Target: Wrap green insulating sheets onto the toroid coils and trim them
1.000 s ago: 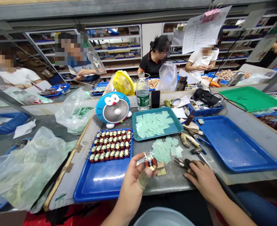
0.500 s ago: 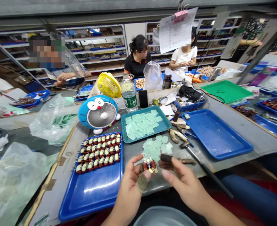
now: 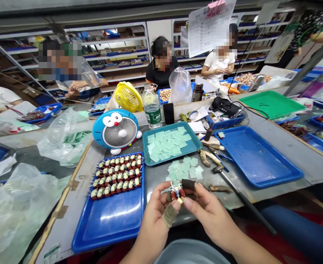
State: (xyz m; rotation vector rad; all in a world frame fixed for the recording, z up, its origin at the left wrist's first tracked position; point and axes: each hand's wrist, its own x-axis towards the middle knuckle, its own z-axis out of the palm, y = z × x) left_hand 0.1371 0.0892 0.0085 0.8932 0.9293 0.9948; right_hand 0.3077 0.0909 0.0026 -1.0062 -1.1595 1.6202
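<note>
My left hand (image 3: 153, 216) is shut on a copper-wound toroid coil (image 3: 177, 194) with white leads, and one of its fingers is wrapped in a tan bandage (image 3: 169, 215). My right hand (image 3: 208, 216) grips small pliers (image 3: 188, 184) with a dark handle, pressed close against the coil. Below and left of my hands, a blue tray (image 3: 109, 229) holds rows of finished coils (image 3: 116, 176). Loose pale green insulating squares (image 3: 183, 169) lie just beyond my fingers.
A teal tray (image 3: 171, 143) of green squares and an unloaded blue tray (image 3: 256, 156) sit on the grey bench. Pliers and a long-handled hammer (image 3: 219, 169) lie right of centre. A Doraemon fan (image 3: 116, 131) and water bottle (image 3: 151, 110) stand ahead. Co-workers sit across the bench.
My right hand has risen from the bench and come in beside the coil with the pliers. The coil stays in my left hand, and my view has swung slightly.
</note>
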